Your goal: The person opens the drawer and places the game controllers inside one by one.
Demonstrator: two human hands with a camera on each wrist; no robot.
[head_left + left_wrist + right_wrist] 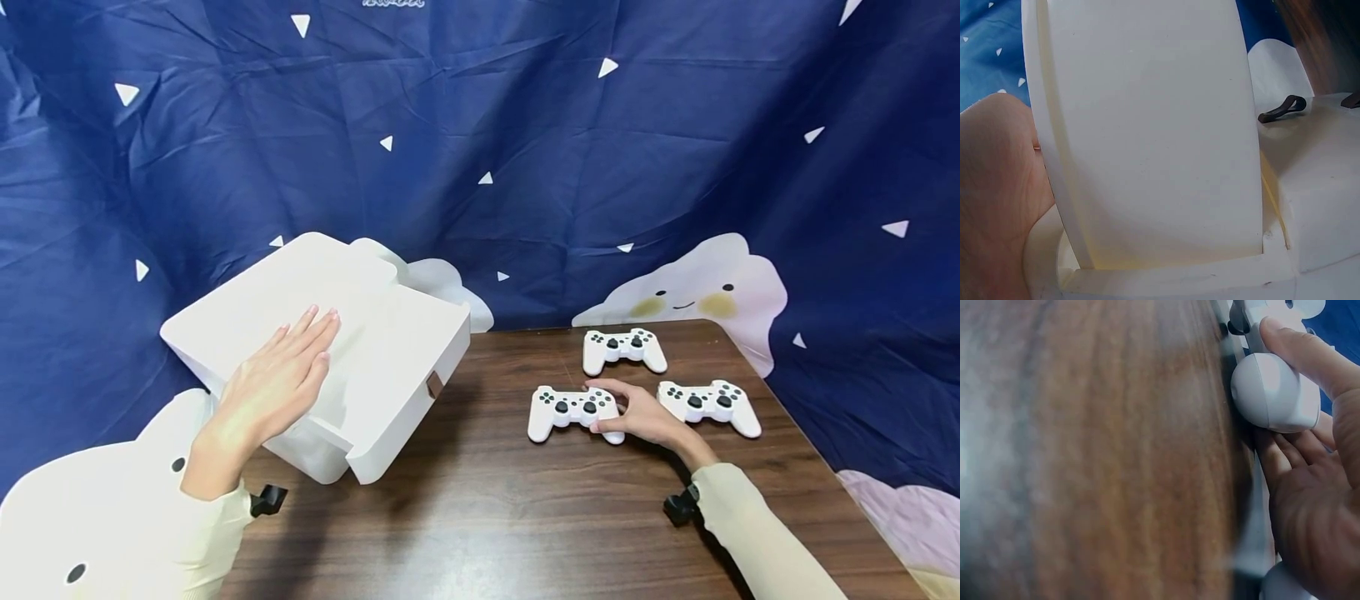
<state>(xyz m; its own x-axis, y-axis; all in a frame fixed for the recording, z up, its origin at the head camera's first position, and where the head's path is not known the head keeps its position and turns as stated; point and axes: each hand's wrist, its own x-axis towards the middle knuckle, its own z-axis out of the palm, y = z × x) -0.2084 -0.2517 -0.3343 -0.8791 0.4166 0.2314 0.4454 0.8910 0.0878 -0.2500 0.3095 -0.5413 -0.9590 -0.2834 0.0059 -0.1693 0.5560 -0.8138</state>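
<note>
My left hand (273, 379) lies with fingers straight on top of a white drawer box (262, 292), at the left of the table. Its white drawer (420, 358) is pulled out towards the right. A brown pull tab (434, 384) sits on the drawer front. At centre right, my right hand (641, 414) holds the right grip of a white game controller (552, 408), thumb on the near side and fingers at the far side. The right wrist view shows the controller's rounded grip (1272, 390) between thumb and fingers. The left fingers are hidden in the left wrist view.
Two more white game controllers are on the brown wooden table (480, 517): one behind (626, 348) and one to the right (708, 404), close to the right forearm. A blue curtain (525, 125) with white triangles and clouds hangs behind the table.
</note>
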